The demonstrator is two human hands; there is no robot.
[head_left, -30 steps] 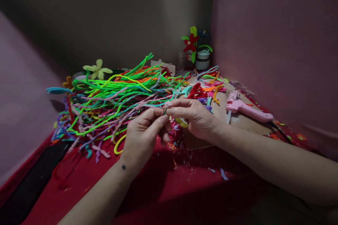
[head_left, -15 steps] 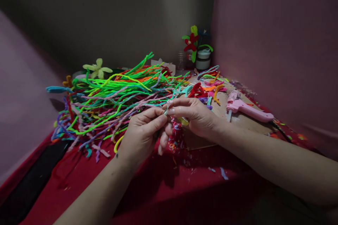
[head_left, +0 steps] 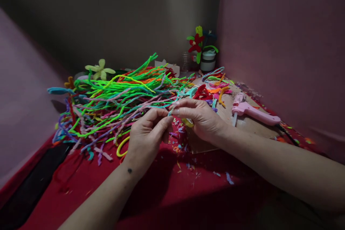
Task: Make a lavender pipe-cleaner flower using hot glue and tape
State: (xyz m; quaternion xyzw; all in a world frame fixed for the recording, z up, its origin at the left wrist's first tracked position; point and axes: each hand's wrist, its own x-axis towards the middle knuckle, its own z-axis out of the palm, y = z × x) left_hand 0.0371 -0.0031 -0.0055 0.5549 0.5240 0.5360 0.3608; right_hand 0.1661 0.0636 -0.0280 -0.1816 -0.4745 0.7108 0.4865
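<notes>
A dim grey wall (head_left: 113,14) rises behind a red-covered tabletop (head_left: 151,190), with pink panels to left and right. The left hand (head_left: 145,134) and right hand (head_left: 201,118) meet near the middle, above the cloth. Each has thumb and fingers closed in a pinch on a small piece (head_left: 170,113), pale at the top and greenish below, held between their fingertips; its exact form is too small to tell. A yellow item (head_left: 188,123) shows under the right hand's fingers. A heap of bright fuzzy stems (head_left: 121,88) spreads on the left, just beyond the left hand, with a pale yellow flower (head_left: 100,69) at its far side. On the right, a pink glue gun (head_left: 254,113) lies on a brown board (head_left: 203,145). Far right of centre, a red flower (head_left: 196,43) stands beside a lidded jar (head_left: 207,63).
</notes>
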